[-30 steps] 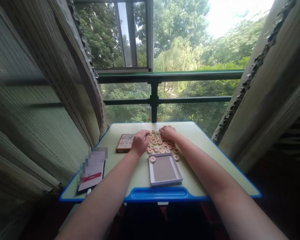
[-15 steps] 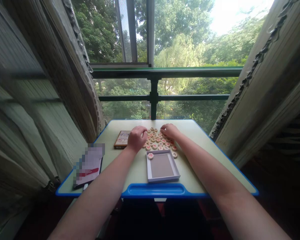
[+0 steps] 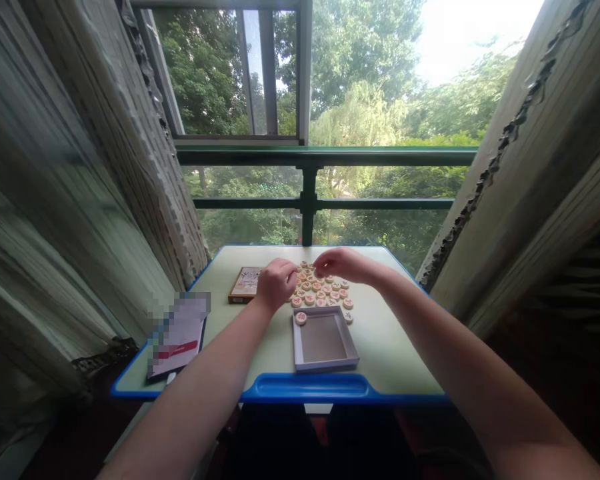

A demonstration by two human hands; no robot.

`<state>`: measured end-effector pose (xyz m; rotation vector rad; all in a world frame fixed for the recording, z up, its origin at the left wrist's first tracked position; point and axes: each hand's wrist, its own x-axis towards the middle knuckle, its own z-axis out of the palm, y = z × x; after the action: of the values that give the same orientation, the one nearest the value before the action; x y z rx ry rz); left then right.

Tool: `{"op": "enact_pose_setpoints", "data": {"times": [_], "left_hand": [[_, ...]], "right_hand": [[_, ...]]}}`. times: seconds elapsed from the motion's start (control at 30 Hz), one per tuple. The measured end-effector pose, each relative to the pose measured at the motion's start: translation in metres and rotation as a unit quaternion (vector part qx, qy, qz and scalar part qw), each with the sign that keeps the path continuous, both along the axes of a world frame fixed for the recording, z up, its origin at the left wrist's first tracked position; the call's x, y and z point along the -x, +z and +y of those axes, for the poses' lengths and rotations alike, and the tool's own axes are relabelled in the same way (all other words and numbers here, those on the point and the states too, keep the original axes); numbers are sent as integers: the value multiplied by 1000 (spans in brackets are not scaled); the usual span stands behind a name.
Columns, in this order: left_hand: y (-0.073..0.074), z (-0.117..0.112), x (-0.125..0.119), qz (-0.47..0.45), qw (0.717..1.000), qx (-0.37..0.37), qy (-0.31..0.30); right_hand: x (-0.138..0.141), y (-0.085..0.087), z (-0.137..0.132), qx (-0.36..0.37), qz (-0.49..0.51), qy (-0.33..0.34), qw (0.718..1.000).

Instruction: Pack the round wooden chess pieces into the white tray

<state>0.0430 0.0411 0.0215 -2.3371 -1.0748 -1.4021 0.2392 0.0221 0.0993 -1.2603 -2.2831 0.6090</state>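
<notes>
Several round wooden chess pieces [image 3: 321,292] lie in a cluster on a pale green table [image 3: 390,333]. My left hand [image 3: 275,283] rests curled at the cluster's left edge, fingers closed over pieces. My right hand [image 3: 340,263] hovers a little above the far side of the cluster, fingers pinched together; what they hold is too small to see. In front of the pieces lies a shallow white box tray [image 3: 353,349] with one piece [image 3: 301,318] in its far left corner.
A box lid with a printed picture [image 3: 243,284] lies left of the pieces. A phone with a red-marked paper [image 3: 177,337] sits at the table's left front. A blue handle recess [image 3: 307,387] runs along the front edge. Curtains hang at both sides; a green railing [image 3: 325,156] is behind.
My right hand has lifted off the pieces and pinched its fingers. The left hand stays at the cluster's left edge. The camera view shifted slightly.
</notes>
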Motion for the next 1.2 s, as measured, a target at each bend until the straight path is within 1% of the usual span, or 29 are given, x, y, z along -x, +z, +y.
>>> {"op": "enact_pose_setpoints", "data": {"times": [0.07,0.17,0.23,0.3,0.37,0.43,0.63,0.77,1.03,1.1,1.2], "left_hand": [[2,-1,0,-4,1000,-4,2],[3,-2,1,0,1000,7,13],[3,-2,2,24,999,22,20],[1,-2,2,53,998,32,21],[0,-2,2,75,996,38,17],[0,-2,2,88,995,43,15],[1,-1,3,100,993,54,21],[1,-2,3,95,994,52,22],[0,-2,0,95,993,64,23],[0,-2,0,98,993,67,24],[0,-1,0,100,992,70,28]], "right_hand": [[8,-1,-24,30,-28,49,998],[19,-15,-55,4,-61,114,992],[24,-28,-66,-13,-97,141,985],[25,-40,-70,-18,-121,154,981],[23,-48,-69,-40,-130,154,979],[20,-50,-67,-59,-129,154,978],[12,-46,-68,-42,-128,139,981],[15,-49,-68,-35,-132,155,979],[22,-55,-70,-82,-125,159,976],[22,-55,-71,-97,-149,131,975],[23,-57,-72,-126,-186,69,972]]}}
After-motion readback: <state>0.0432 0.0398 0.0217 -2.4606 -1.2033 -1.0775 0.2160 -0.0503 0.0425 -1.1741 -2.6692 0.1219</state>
